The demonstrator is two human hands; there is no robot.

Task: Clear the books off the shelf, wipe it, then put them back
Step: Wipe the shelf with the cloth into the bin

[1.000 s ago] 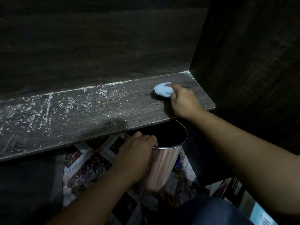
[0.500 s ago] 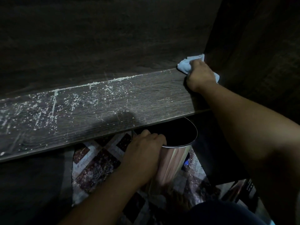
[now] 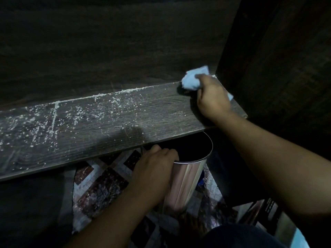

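The right hand (image 3: 213,97) is in the upper right of the frame, at the right end of the dark wooden shelf (image 3: 125,120). Its fingers are curled round a crumpled pale blue cloth (image 3: 191,80) and press it into the back corner, where the shelf meets the back panel (image 3: 116,51) and the side panel (image 3: 277,59). A small tail of the cloth shows on the right side of the hand.

White dust (image 3: 53,119) speckles the left and middle of the shelf and lies in a thin line along its rear edge. The board near the cloth looks mostly bare.

In the lower centre, below the shelf's front edge, the left hand (image 3: 154,169) grips the rim of a shiny metal bin (image 3: 186,179), fingers hooked over into its dark opening. The bin's far rim is tucked under the shelf. Patterned floor tiles (image 3: 100,190) show beneath. Dark objects at the lower right are too dim to identify.
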